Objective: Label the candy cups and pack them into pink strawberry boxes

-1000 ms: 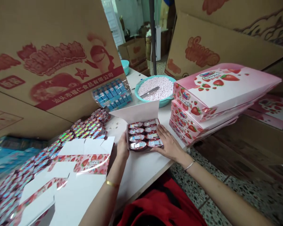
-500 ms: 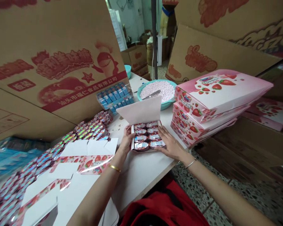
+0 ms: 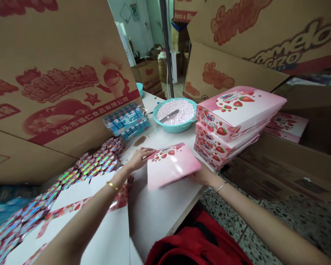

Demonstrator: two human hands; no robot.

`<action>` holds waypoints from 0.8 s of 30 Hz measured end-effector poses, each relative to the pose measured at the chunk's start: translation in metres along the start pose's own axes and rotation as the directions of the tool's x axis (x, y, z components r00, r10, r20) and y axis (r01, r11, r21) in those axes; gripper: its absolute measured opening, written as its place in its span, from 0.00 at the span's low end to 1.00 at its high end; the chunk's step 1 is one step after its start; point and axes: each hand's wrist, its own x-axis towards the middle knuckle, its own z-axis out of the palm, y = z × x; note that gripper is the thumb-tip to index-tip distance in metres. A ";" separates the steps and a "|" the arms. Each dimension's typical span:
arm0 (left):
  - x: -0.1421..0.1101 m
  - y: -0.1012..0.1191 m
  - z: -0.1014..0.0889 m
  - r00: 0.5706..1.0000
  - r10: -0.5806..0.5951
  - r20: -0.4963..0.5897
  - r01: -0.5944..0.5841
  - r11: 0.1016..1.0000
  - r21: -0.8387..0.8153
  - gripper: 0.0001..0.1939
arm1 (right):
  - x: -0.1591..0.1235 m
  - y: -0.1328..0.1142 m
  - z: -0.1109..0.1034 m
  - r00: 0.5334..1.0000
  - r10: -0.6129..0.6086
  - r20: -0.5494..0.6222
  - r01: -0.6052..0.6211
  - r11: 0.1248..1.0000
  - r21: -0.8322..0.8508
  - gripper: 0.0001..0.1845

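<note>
A pink and white strawberry-print candy box (image 3: 173,167) lies in front of me on the white table (image 3: 151,215), its lid folded over and its contents hidden. My left hand (image 3: 139,159) reaches to the box's back left corner, fingers stretched out and touching the lid's edge. At the right side, my right hand (image 3: 202,175) holds the box, with its fingers mostly hidden behind the lid. Left of the box, rows of shiny candy cups (image 3: 99,163) cover the table, and flat unfolded cartons (image 3: 107,230) lie under my left forearm.
Strawberry boxes (image 3: 237,110) are stacked at the right table edge. Behind the box stands a turquoise basin (image 3: 175,127) of pale candies with a metal scoop (image 3: 169,116). A blue wrapped pack (image 3: 127,121) leans near a large brown carton (image 3: 71,44) on the left.
The lid stood upright with rows of cups showing; now it is folded down over them. My left hand has moved up to the back corner. The view has shifted slightly.
</note>
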 end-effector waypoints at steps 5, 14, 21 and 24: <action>0.014 0.003 -0.011 0.928 0.176 0.330 -0.241 0.956 0.166 0.27 | 0.007 0.008 -0.010 0.976 0.217 0.010 -0.201 0.887 0.416 0.34; -0.007 0.023 0.030 0.981 0.074 0.181 -0.151 0.874 0.461 0.27 | -0.002 0.003 -0.019 0.970 0.035 0.240 0.039 0.954 -0.296 0.53; -0.054 0.076 0.083 0.961 0.223 0.165 -0.276 0.712 0.646 0.40 | -0.007 0.011 0.006 0.992 -0.091 0.087 0.118 0.917 -0.382 0.46; -0.053 0.089 0.082 0.972 0.204 0.120 -0.233 0.731 0.642 0.35 | -0.021 0.016 0.011 0.997 -0.047 -0.053 0.037 0.985 -0.170 0.54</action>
